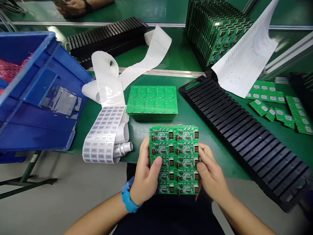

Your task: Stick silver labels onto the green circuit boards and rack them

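Between my two hands is a stack of green circuit boards (173,168), tilted up toward me, its top board showing components and small black digit displays. My left hand (148,171) grips the left edge, thumb lying over the front. At the right edge, my right hand (210,173) pinches the boards with thumb and fingers. A bit of red material shows behind the stack near that hand. Just beyond lies a neat pile of green boards (152,99) with no components on the visible face. To its left a sheet of printed labels (101,135) trails from a long white backing strip (146,60).
A blue crate (66,73) with pink wrap stands at left. A black slotted rack (242,137) slants along the right, beneath a curling paper sheet (246,55). Behind are upright boards (215,32) and black racks (107,34). Small board pieces (266,91) lie right. Another person's hand (74,7) holds a phone.
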A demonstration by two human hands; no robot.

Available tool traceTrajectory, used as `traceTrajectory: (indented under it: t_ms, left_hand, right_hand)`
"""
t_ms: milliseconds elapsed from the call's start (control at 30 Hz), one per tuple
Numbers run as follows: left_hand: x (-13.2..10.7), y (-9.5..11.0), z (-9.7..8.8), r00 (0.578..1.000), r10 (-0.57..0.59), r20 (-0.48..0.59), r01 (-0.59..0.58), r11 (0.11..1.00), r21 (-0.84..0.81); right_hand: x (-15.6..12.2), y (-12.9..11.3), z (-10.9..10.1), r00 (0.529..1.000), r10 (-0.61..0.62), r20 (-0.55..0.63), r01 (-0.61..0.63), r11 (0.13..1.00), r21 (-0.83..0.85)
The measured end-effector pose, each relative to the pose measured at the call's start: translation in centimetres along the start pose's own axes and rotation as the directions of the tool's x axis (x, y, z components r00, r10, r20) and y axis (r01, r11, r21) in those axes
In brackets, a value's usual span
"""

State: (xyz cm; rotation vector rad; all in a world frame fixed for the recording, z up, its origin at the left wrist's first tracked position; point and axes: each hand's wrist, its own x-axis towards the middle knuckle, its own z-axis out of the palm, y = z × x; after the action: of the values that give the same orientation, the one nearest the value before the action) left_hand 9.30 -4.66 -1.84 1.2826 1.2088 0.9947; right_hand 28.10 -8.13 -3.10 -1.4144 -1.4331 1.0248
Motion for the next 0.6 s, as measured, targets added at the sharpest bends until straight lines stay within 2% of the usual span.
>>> traceTrajectory:
  t_ms: [600]
  left_hand:
    - [-0.38,-0.78,-0.22,1.0,0.0,-0.017,0.0,1.0,0.008]
  right_hand:
    - [-0.21,-0.19,0.02,1.0,0.004,-0.008,-0.004,0.999,0.041]
